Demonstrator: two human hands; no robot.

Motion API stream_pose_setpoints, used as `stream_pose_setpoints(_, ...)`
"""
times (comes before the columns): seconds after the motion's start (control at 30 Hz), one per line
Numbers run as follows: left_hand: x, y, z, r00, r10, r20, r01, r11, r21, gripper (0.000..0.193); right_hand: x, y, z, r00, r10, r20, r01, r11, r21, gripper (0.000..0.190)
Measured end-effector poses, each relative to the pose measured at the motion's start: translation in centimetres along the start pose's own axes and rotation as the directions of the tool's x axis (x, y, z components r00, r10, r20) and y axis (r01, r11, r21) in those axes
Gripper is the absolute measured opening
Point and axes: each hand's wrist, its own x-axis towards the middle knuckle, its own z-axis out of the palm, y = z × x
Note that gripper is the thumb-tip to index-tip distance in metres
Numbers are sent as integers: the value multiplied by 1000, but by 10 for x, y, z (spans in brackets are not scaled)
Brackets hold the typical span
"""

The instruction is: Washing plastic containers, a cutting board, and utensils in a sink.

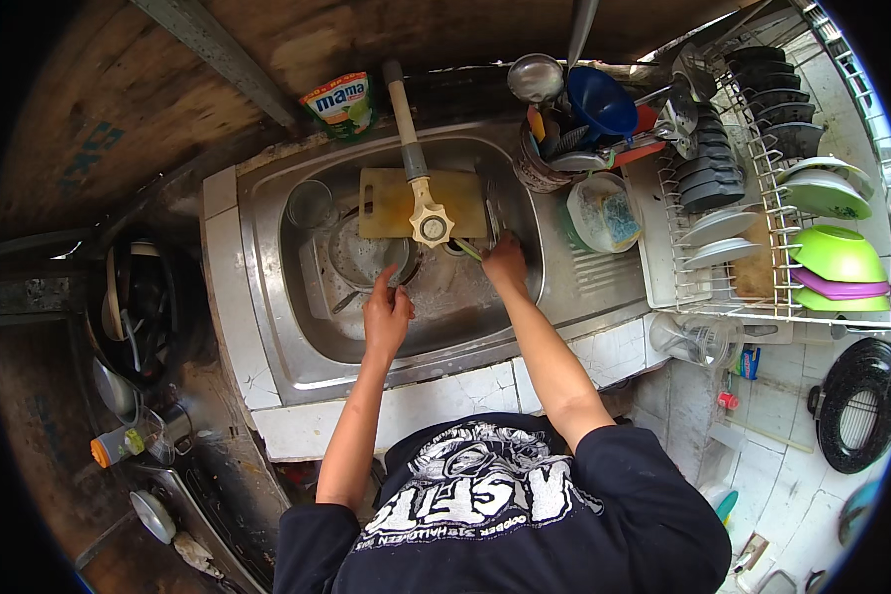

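My left hand [387, 315] hovers above the left part of the stainless steel sink [431, 327], its index finger extended and nothing held. Under its fingertips lies a round pan or bowl [360, 256], with a spoon [347, 301] beside it. At the right side of the basin my right hand [508, 261] grips a slim green utensil [468, 249] whose far end is partly hidden. Some cutlery [494, 208] rests just beyond that hand. A yellowed cutting board [386, 202] lies behind the tap knob [431, 225]. A clear glass bowl [310, 204] sits at the back left.
The tap pipe [405, 119] reaches over the basin. To the right stand a utensil holder [542, 167], a tub with a blue sponge [616, 219] and a wire dish rack [772, 215] with bowls. A detergent pouch [341, 108] stands behind. White tiles [416, 405] edge the front.
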Motion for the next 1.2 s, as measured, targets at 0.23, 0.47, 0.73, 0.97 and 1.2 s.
stream_pose_setpoints(0.23,-23,-10,13,995,-94,29,95,993,-68,37,-15,9,-2,983,41,177,-28,996,-79,50)
stream_pose_setpoints(0.47,-35,-11,12,986,-151,66,156,984,-83,34,-60,0,-58,968,-103,227,109,994,-16,52)
stream_pose_setpoints(0.73,-24,12,35,776,-419,471,585,757,-291,37,-147,6,-115,956,-292,-32,293,952,85,51)
stream_pose_setpoints(0.97,-4,13,56,818,-327,473,547,694,-468,44,-153,-9,-85,853,-484,-196,517,836,183,53)
stream_pose_setpoints(1.2,6,12,53,890,-262,373,445,682,-580,43,-152,-16,-78,881,-460,-113,471,827,307,62)
